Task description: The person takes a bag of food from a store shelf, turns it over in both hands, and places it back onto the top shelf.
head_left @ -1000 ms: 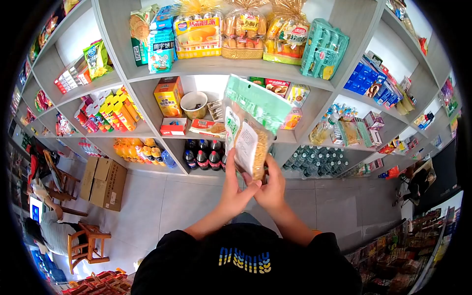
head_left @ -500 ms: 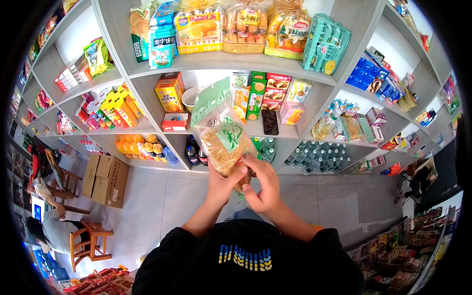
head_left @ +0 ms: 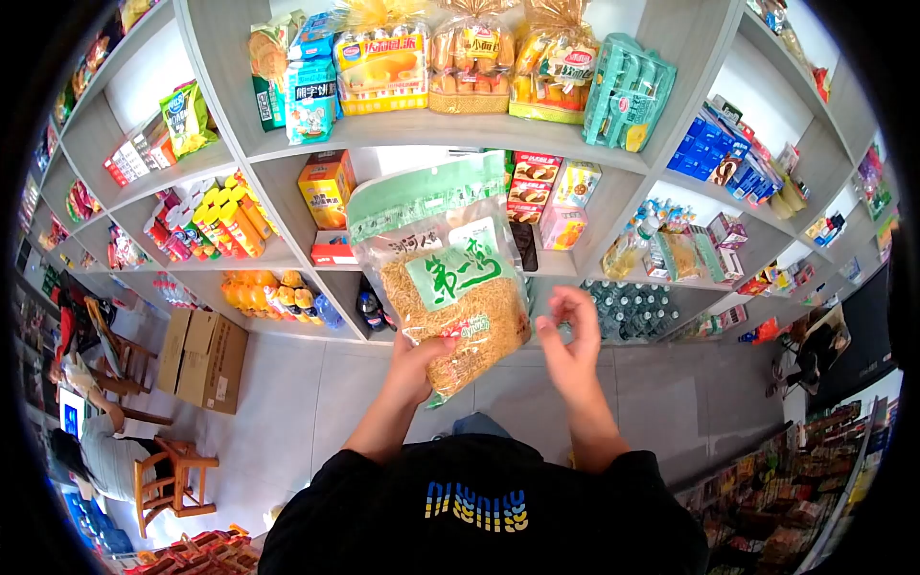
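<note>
A clear and green resealable bag of brown, shredded-looking food (head_left: 460, 331) is held up in front of the shelves, its printed front facing me. My left hand (head_left: 414, 369) grips its lower left edge, thumb across the front and the other fingers hidden behind. Just right of the bag, my right hand (head_left: 573, 345) is apart from it, fingers curved and spread from the thumb, with nothing in it. Behind the bag, the shelf holds snack boxes (head_left: 533, 187) and a dark phone-like object (head_left: 523, 245), partly covered.
Packaged breads (head_left: 471, 62) fill the shelf above. Bottles (head_left: 628, 307) stand on the bottom shelf. A cardboard box (head_left: 203, 359) rests on the floor at left, near a wooden chair (head_left: 182, 479) and a seated person (head_left: 110, 450). Snack racks (head_left: 776, 489) line the lower right.
The bag has turned from a slant to show its wide front. My right hand has let go of its lower end and moved right; my left hand still holds it.
</note>
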Demonstrator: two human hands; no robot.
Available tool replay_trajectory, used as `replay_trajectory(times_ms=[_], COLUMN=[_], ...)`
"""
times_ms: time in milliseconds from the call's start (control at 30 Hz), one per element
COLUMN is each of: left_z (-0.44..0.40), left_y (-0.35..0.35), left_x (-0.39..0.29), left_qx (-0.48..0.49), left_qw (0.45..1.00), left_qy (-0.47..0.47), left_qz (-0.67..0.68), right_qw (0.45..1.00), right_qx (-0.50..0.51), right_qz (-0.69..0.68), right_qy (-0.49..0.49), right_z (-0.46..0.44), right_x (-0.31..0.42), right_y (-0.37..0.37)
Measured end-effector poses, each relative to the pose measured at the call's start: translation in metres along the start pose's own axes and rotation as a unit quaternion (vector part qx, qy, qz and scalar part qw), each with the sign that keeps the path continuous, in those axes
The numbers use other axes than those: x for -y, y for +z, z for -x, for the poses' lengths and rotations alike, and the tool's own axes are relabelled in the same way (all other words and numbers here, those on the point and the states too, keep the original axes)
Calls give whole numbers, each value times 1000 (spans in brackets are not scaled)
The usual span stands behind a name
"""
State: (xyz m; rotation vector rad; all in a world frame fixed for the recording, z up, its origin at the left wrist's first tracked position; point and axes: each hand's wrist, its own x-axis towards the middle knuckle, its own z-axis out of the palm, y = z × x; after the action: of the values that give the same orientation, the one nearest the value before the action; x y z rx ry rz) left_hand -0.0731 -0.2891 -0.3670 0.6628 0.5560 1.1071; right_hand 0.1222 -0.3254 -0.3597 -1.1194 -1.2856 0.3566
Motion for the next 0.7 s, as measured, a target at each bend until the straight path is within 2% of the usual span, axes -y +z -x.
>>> replay_trajectory(times_ms=[167,233,267,333,367,467,700], left_z=[0,-2,-4,-7,-8,-9,-13], left_y=[-1,-1,-2,-4,-3,2,3], left_x=[-9,-14,-15,-19,-19,-20,-21], left_qx=[28,34,52,86,91,126,172], left_qw=[999,999,997,993,993,986,973], left_qy=[-21,-20,-31,-59,-58,-84,-139], left_qz=[33,31,40,51,49,71,60], right_qw=[998,989,990,937,939,906,880], right_qx=[15,66,63,142,138,215,268], right_qz=[6,-52,-52,-212,-212,-235,-286], right_qy=[59,120,118,239,235,279,269], right_z=[-14,-18,-19,-23,-23,-18,-3], right_x=[-7,-5,-1,7,9,12,0], right_y=[-27,-32,-35,-39,-40,-39,-34])
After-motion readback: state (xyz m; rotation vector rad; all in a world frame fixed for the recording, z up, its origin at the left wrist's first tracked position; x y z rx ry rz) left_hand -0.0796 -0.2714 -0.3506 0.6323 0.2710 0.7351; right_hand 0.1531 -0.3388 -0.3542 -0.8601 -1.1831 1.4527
